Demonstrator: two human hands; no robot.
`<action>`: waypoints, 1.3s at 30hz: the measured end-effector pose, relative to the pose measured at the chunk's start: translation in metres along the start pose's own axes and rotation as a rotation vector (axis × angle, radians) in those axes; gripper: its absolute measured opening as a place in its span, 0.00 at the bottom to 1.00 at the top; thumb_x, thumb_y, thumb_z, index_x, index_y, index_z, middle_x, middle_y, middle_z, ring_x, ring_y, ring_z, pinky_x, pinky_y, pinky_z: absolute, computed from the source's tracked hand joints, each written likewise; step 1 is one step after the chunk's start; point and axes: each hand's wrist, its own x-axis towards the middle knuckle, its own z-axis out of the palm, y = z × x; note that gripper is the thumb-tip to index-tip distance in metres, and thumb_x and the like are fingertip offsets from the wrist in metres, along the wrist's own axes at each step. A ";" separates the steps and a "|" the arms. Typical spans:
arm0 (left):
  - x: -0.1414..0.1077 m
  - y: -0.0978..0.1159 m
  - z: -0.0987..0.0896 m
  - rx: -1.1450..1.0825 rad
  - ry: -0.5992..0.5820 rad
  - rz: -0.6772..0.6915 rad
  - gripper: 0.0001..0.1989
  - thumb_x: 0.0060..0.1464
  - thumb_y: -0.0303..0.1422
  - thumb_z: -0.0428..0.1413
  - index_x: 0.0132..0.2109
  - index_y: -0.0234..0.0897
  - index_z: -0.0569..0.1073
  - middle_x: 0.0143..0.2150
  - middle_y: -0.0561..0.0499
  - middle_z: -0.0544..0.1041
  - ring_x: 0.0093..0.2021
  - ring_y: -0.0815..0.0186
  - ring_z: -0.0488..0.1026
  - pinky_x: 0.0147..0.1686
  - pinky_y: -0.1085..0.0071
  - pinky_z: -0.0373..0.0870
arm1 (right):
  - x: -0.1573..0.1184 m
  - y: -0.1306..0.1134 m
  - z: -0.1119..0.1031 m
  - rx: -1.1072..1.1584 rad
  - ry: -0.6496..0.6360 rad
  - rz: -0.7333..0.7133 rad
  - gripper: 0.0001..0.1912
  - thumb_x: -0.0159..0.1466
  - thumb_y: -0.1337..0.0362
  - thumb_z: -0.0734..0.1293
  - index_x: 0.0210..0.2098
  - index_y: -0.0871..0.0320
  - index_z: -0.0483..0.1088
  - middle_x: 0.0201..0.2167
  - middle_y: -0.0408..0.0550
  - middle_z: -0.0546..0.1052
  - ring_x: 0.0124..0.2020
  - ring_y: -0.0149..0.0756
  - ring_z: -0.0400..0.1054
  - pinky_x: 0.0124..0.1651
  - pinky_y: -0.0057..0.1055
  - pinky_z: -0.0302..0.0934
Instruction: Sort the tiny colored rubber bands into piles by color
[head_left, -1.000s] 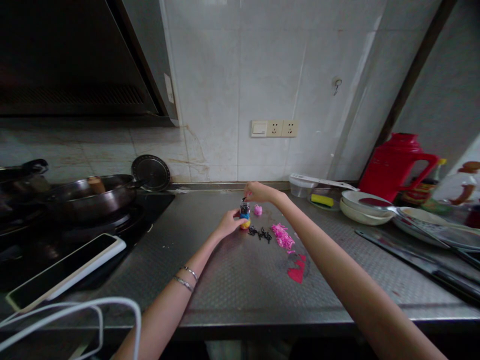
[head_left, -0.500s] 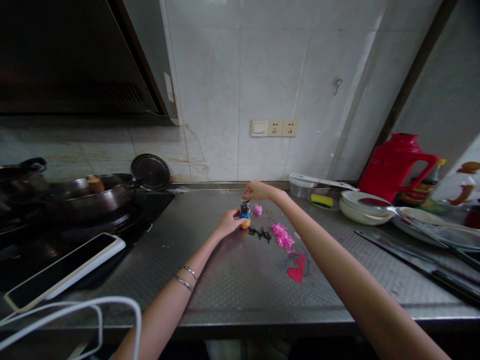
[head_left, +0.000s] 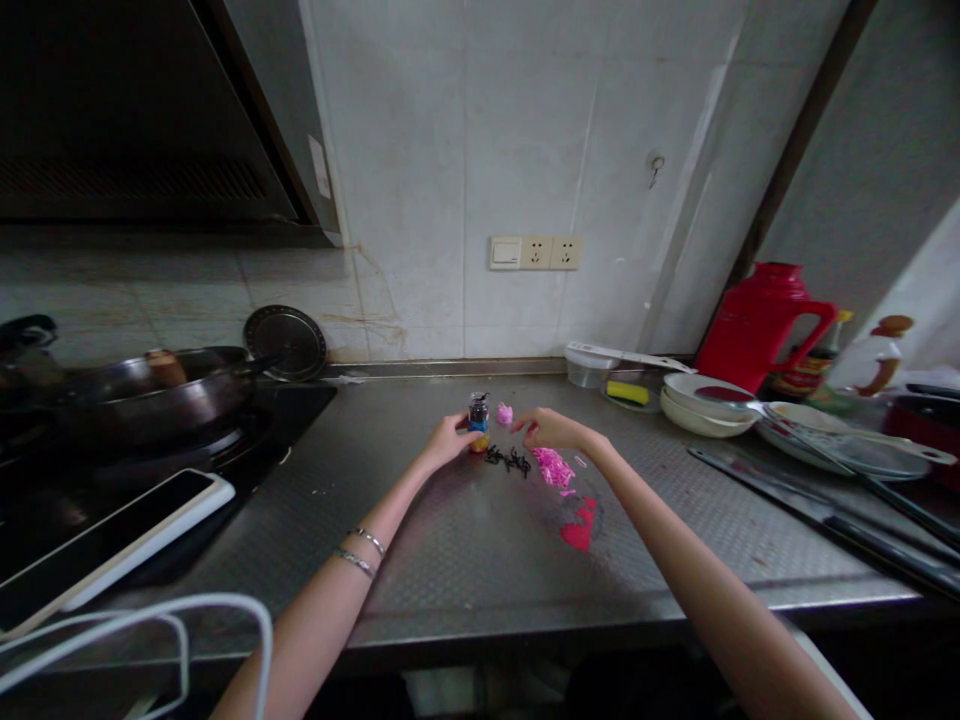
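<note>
A small clear jar (head_left: 478, 404) stands upright on the metal counter, filled with layers of black, blue, yellow and red bits; a black piece pokes out at its mouth. My left hand (head_left: 448, 443) is closed round the jar's lower part. My right hand (head_left: 556, 428) hovers to the right, over the edge of a pile of pink strips (head_left: 555, 470), its fingers bent downward and apart with nothing visible in them. Just in front of the jar lie loose black pieces (head_left: 511, 461). A small pink object (head_left: 505, 412) sits behind them, and flat red pieces (head_left: 577, 536) lie nearer the front edge.
On the left are a stove with a pan (head_left: 157, 395), a phone-like device (head_left: 112, 545) and white cables (head_left: 225, 600). To the right stand a red thermos (head_left: 750, 325), stacked bowls (head_left: 701, 415), a yellow sponge (head_left: 628, 392), a plastic tub (head_left: 587, 368) and a long dark utensil (head_left: 765, 490).
My right hand has left the jar's mouth and moved right and down toward the pink strips, its fingers parting. My left hand still holds the jar. The view has shifted slightly right.
</note>
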 end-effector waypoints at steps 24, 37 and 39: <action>0.000 0.001 0.000 0.021 0.005 0.009 0.15 0.42 0.29 0.58 0.41 0.30 0.72 0.41 0.45 0.76 0.40 0.63 0.72 0.45 0.66 0.65 | 0.001 0.008 0.037 -0.099 -0.011 -0.039 0.24 0.47 0.68 0.64 0.45 0.57 0.69 0.40 0.48 0.73 0.36 0.34 0.66 0.37 0.24 0.58; 0.001 -0.001 0.000 0.012 0.007 0.003 0.17 0.41 0.29 0.58 0.42 0.31 0.72 0.42 0.46 0.75 0.42 0.62 0.71 0.46 0.66 0.64 | 0.006 -0.002 0.033 -0.259 -0.098 -0.021 0.11 0.49 0.70 0.62 0.31 0.59 0.74 0.26 0.46 0.75 0.26 0.30 0.66 0.28 0.22 0.53; 0.001 -0.001 0.000 0.022 0.001 0.014 0.16 0.42 0.29 0.58 0.42 0.31 0.72 0.42 0.45 0.75 0.41 0.62 0.72 0.46 0.66 0.65 | 0.007 -0.001 0.033 -0.295 -0.090 -0.012 0.10 0.50 0.70 0.62 0.28 0.60 0.74 0.25 0.47 0.75 0.25 0.30 0.65 0.28 0.22 0.52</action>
